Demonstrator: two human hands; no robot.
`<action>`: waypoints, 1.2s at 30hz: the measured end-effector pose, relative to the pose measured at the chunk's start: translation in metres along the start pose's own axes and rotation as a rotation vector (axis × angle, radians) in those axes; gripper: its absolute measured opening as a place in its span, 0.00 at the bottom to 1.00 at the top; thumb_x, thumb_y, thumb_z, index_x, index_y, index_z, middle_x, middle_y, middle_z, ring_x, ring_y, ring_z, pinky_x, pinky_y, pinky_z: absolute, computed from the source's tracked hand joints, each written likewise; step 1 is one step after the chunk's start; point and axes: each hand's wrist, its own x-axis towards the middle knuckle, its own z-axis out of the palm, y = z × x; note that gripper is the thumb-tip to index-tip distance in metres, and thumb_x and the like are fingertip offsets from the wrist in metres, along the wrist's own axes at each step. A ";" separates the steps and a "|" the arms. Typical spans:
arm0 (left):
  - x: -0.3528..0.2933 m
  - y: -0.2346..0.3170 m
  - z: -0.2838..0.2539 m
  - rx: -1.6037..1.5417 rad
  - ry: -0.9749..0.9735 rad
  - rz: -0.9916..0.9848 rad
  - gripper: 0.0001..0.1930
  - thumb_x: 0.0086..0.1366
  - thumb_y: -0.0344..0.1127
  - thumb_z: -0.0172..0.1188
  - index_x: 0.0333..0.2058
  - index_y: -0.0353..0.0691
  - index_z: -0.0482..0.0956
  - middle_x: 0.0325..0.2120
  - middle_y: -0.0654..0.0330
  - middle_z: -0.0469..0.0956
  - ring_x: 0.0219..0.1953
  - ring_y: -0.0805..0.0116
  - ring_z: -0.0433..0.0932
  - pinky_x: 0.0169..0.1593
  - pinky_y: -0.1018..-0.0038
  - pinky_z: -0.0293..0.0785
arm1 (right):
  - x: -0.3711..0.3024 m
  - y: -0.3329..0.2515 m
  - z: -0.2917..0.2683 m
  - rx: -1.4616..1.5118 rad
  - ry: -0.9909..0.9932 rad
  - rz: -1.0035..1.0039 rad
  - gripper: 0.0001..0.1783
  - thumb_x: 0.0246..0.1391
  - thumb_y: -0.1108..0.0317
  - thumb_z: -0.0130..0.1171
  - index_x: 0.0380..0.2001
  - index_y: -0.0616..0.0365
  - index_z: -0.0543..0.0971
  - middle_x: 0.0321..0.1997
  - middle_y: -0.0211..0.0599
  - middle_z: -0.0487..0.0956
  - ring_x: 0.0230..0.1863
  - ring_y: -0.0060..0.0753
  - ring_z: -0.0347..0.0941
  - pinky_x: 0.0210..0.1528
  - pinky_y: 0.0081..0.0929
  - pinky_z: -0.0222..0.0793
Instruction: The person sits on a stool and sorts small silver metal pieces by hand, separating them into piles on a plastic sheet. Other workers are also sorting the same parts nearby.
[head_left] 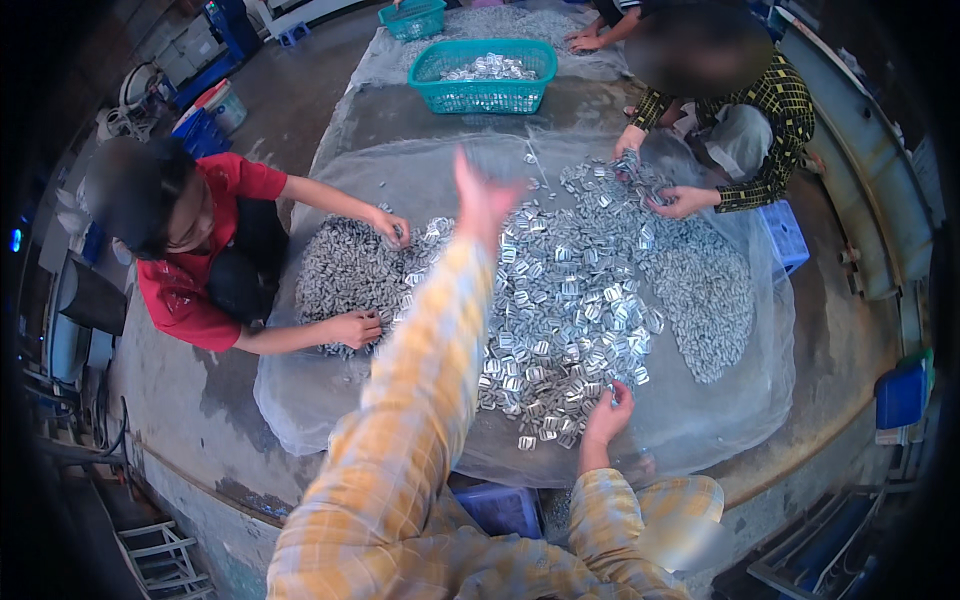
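Note:
My left hand (484, 198) is stretched far forward over the pile, thumb up and fingers apart, blurred by motion. It appears to hold nothing; small pieces show in the air or on the sheet just beyond it. At the near edge of the heap, my right hand (608, 415) is closed, with small metal buckle-like pieces at its fingertips. Shiny silver buckle-like pieces (570, 315) with slots lie in a loose heap between my arms. Under them spreads a translucent plastic sheet (700, 420).
A teal basket (480, 104) holding shiny pieces stands at the far side. Duller grey pieces form piles at left (345, 270) and right (705, 300). A person in red (220, 250) works at the left, another in a checked shirt (780, 130) at the right. Purple stools stand nearby.

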 end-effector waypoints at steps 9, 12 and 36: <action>-0.005 0.073 0.121 0.213 -0.123 -0.024 0.39 0.61 0.61 0.35 0.62 0.44 0.36 0.62 0.46 0.35 0.63 0.43 0.36 0.60 0.43 0.34 | 0.007 0.056 -0.002 -0.167 0.114 0.281 0.14 0.40 0.69 0.55 0.34 0.57 0.75 0.36 0.44 0.70 0.39 0.44 0.66 0.43 0.36 0.62; -0.044 0.053 0.031 0.086 0.114 -0.130 0.38 0.61 0.58 0.40 0.61 0.45 0.36 0.61 0.42 0.35 0.62 0.39 0.39 0.59 0.46 0.43 | 0.007 0.074 -0.001 -0.180 0.118 0.360 0.13 0.40 0.68 0.55 0.34 0.56 0.76 0.37 0.45 0.70 0.39 0.44 0.66 0.44 0.37 0.62; -0.302 -0.126 -0.227 2.151 -0.440 -0.237 0.13 0.47 0.32 0.60 0.33 0.40 0.69 0.38 0.50 0.70 0.34 0.48 0.75 0.33 0.58 0.71 | -0.047 0.070 -0.007 -0.341 -0.199 0.076 0.21 0.32 0.77 0.64 0.33 0.57 0.69 0.28 0.35 0.70 0.30 0.32 0.69 0.30 0.30 0.67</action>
